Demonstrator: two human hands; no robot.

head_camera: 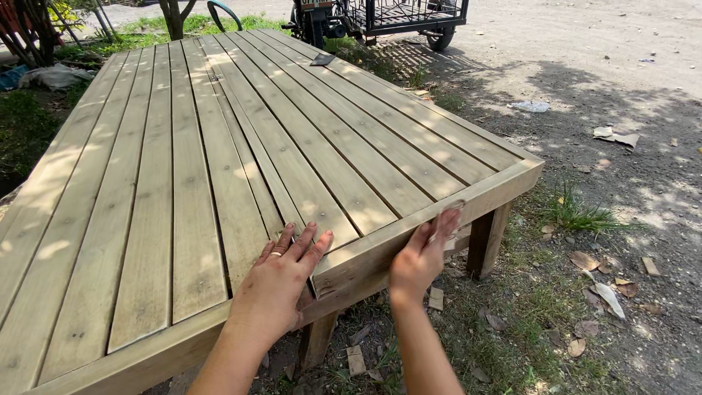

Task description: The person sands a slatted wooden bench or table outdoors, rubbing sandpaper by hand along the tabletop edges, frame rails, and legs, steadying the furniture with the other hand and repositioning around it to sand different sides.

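Platform (219, 168): head view; a large slatted wooden deck on short legs stands outdoors on grass and dirt and fills most of the picture.
Edge board (431, 212): pale plank that runs along the near right side of the platform, just below the slat ends; both hands are at it.
Left hand (281, 281): lies flat on the slat ends where they meet the edge board, fingers spread and straight, gripping nothing; a ring shows on one finger.
Right hand (424, 252): pressed against the outer face of the edge board, fingers extended upward toward a small pale pad (452, 210) at the fingertips; whether the fingers pinch it or only press it, I cannot tell.
Leg (486, 238): dark square post under the near right corner; a second one stands under the frame between the forearms.
Weight, judged: heavy; too large and solid for one person to lift.
Stiffness, judged: rigid, screwed timber; no flex expected under hand pressure.
Surface, judged: dry, matt wood, not slippery; splinters possible at the cut edges.
Hold points, judged: under the edge board near a leg, or at a corner.
Surroundings: scrap wood pieces (356, 360) and dry leaves on the ground; a wheeled cart (380, 18) stands beyond the far end.
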